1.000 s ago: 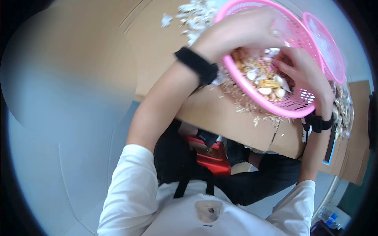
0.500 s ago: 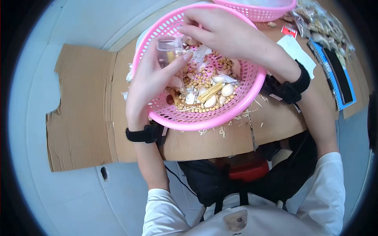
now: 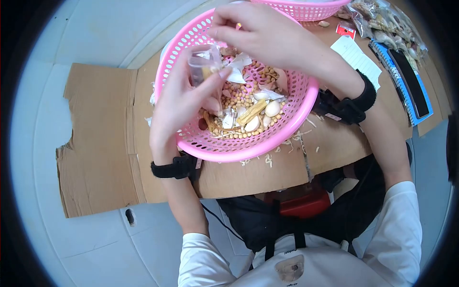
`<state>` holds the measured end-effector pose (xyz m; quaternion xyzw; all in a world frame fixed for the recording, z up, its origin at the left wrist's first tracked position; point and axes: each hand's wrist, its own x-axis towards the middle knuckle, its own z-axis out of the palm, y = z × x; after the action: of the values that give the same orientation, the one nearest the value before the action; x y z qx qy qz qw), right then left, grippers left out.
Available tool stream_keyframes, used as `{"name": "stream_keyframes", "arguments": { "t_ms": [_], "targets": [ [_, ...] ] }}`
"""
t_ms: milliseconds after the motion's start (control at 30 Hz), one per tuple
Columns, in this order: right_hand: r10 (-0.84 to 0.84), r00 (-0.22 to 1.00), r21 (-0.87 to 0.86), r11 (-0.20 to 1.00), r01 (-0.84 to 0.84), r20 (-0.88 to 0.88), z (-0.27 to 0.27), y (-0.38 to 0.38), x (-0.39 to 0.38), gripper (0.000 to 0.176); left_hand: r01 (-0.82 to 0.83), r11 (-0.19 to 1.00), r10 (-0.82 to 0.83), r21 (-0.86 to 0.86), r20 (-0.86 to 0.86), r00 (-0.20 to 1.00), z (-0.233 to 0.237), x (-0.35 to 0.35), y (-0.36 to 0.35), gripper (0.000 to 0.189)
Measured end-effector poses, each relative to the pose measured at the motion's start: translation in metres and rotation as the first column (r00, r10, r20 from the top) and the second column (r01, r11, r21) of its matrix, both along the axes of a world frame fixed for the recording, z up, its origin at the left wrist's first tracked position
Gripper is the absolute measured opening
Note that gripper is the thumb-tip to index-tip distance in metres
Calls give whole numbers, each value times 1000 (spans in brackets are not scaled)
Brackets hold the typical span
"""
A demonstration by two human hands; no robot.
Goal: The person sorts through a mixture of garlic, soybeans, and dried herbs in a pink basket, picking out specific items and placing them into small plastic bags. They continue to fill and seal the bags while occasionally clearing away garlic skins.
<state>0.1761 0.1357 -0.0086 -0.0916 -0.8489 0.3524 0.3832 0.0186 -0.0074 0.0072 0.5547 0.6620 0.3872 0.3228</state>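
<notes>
My left hand (image 3: 184, 98) is closed around a small clear plastic bag (image 3: 205, 62), held mouth up over the left side of a pink perforated basket (image 3: 239, 154). Pale yellowish pieces show through the bag. Above the basket's far side, my right hand (image 3: 253, 33) has its fingers curled together; a tiny orange-yellow bit (image 3: 238, 26) shows between them. In the basket are round beige beans (image 3: 239, 100), whitish cloves (image 3: 272, 108), a yellow stick-like piece (image 3: 252, 112), thin white flakes (image 3: 237, 69) and a dark red piece (image 3: 203, 124).
Cardboard (image 3: 103, 138) covers the table, with pale shreds (image 3: 268, 160) near the basket. A second pink basket (image 3: 311, 12) stands behind. To the right are filled clear bags (image 3: 392, 28), a red-and-white packet (image 3: 345, 31), a paper sheet (image 3: 356, 60), a blue notebook (image 3: 382, 62) and a black phone (image 3: 409, 83).
The view has shifted slightly. My right hand has turned a little, and an orange-yellow bit now shows at its fingers. My left hand still holds the bag in about the same place.
</notes>
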Motion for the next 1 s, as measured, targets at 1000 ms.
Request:
{"name": "stream_keyframes", "arguments": {
  "t_ms": [1000],
  "targets": [
    [-38, 751, 277, 941, -196, 659, 3, -25, 18, 15, -95, 987, 96, 129, -4, 995, -1, -6, 6, 61]
  ]
}}
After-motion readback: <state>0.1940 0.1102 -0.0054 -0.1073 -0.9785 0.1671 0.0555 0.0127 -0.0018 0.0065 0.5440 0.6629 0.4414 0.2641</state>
